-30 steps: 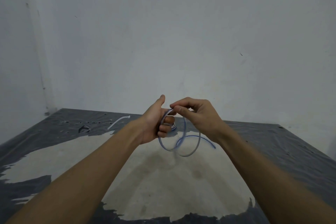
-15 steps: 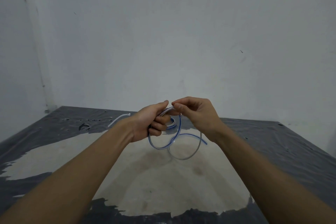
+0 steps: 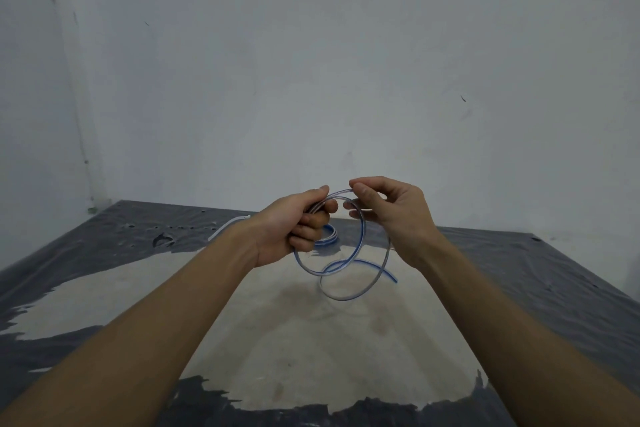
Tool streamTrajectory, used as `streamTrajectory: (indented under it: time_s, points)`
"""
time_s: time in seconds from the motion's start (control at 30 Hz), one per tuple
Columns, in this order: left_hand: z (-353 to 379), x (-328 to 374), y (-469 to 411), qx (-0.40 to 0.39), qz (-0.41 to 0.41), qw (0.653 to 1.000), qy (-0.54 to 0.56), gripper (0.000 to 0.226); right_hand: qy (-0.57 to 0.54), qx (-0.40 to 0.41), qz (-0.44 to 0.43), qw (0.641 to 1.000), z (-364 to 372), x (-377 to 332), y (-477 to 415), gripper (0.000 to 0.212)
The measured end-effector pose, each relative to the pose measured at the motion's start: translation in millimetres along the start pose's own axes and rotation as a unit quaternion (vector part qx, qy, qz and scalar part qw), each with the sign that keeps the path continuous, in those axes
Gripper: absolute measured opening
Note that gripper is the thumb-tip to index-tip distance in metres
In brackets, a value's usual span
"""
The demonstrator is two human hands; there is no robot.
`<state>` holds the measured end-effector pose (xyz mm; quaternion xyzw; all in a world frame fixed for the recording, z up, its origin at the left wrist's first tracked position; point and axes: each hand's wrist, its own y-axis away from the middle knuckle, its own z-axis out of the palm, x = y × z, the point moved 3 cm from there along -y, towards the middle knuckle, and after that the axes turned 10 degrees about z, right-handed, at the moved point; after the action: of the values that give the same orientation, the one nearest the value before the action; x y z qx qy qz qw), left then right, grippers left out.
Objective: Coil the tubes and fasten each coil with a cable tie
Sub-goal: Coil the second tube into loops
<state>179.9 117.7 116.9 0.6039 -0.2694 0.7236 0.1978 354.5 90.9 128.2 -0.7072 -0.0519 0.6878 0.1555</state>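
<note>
A clear tube with a blue stripe [image 3: 360, 246] hangs in loose loops between my hands, above the table. My left hand [image 3: 294, 225] is closed around the gathered loops at their left side. My right hand [image 3: 391, 215] pinches the top of the outer loop between thumb and forefinger. The tube's free end [image 3: 388, 272] trails down to the right. A second coiled blue-striped tube [image 3: 327, 237] lies on the table just behind my left hand, partly hidden by it. A white cable tie [image 3: 228, 227] lies on the table at the far left.
The table is covered by a dark plastic sheet [image 3: 519, 274] with a large pale worn patch [image 3: 277, 322] in the middle. A white wall stands close behind the table's far edge. A small dark scrap [image 3: 162, 239] lies at the far left.
My hands have drawn slightly apart and the loop between them has widened. My right hand has slid along the tube to the top of the outer loop.
</note>
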Motion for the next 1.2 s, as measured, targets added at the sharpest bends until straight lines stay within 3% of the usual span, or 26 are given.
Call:
streamTrajectory:
  time_s: [0.2,0.47,0.57,0.7,0.93,1.07,1.2]
  points:
    - [4.3,3.2,1.2,-0.017,0.001,1.0,0.014,0.033,-0.03,0.021,0.0,0.999,-5.6,-0.1,1.0,0.009]
    - [2.0,1.3,1.0,-0.015,-0.004,0.996,0.089,0.037,-0.003,-0.096,0.061,0.994,3.4,-2.7,12.2,0.009]
    - [0.4,0.1,2.3,-0.015,-0.018,0.997,0.069,0.032,0.006,-0.086,0.057,0.995,1.3,-3.2,10.5,0.02]
    - [-0.8,-2.4,2.3,0.0,-0.024,1.0,0.016,0.032,-0.041,-0.056,0.064,0.996,-0.6,0.9,9.6,0.018]
    - [1.7,2.0,1.5,0.01,-0.016,0.998,0.061,0.03,-0.112,-0.006,0.044,0.993,-5.5,4.9,8.2,0.016]
    - [-2.5,1.6,1.3,0.049,0.0,0.998,0.045,0.027,-0.091,-0.031,0.064,0.993,-5.6,3.3,12.1,0.017]
    - [-13.3,7.3,2.5,0.111,0.041,0.992,0.046,0.029,0.039,-0.051,0.083,0.995,-10.8,8.3,12.9,0.017]
